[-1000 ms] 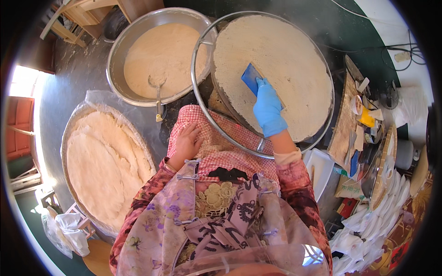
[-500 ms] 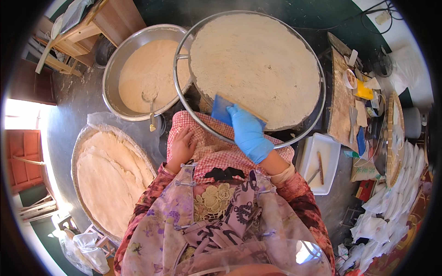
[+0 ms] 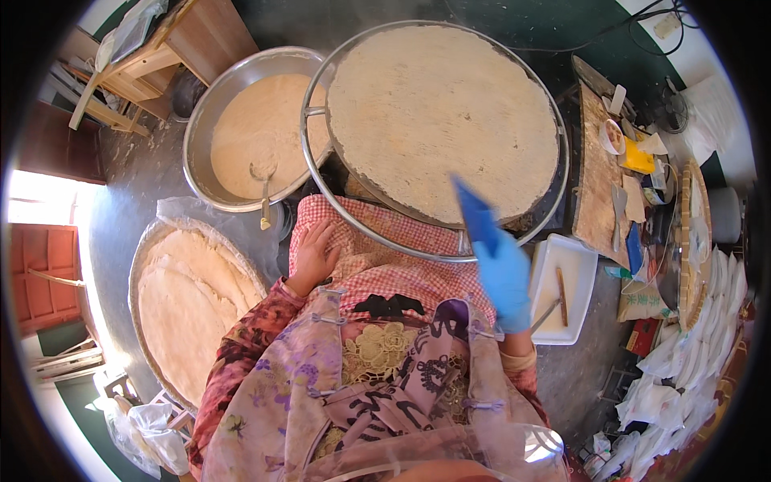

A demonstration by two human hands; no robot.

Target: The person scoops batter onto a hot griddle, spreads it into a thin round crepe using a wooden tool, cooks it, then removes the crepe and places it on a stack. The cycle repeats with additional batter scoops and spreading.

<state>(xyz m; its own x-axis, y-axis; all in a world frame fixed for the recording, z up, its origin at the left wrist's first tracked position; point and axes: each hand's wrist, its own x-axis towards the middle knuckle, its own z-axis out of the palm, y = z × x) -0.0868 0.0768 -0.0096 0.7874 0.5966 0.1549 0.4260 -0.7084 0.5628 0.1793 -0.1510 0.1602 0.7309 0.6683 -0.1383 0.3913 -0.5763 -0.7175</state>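
Observation:
My right hand [image 3: 504, 277], in a blue glove, grips a flat blue scraper [image 3: 475, 213]. Its blade stands steeply tilted at the near right edge of a round griddle [image 3: 536, 210]; whether it touches is unclear. A thin, beige layer of batter [image 3: 442, 120] covers the griddle almost to its rim. Around the griddle runs a metal ring [image 3: 438, 256]. My bare left hand [image 3: 316, 253] lies open, fingers spread, on the red-and-white checked apron [image 3: 385, 265] over my lap, holding nothing.
Left of the griddle stands a metal basin [image 3: 193, 165] of batter with a ladle [image 3: 266, 205]. A round tray [image 3: 135, 277] of stacked thin sheets is nearer left. At right are a white tray [image 3: 580, 321] with sticks and a wooden board [image 3: 593, 193] with tools.
My right hand has swung right and toward me, off the near left part of the griddle. The scraper has turned from lying along the edge to pointing up steeply. My left hand stays put.

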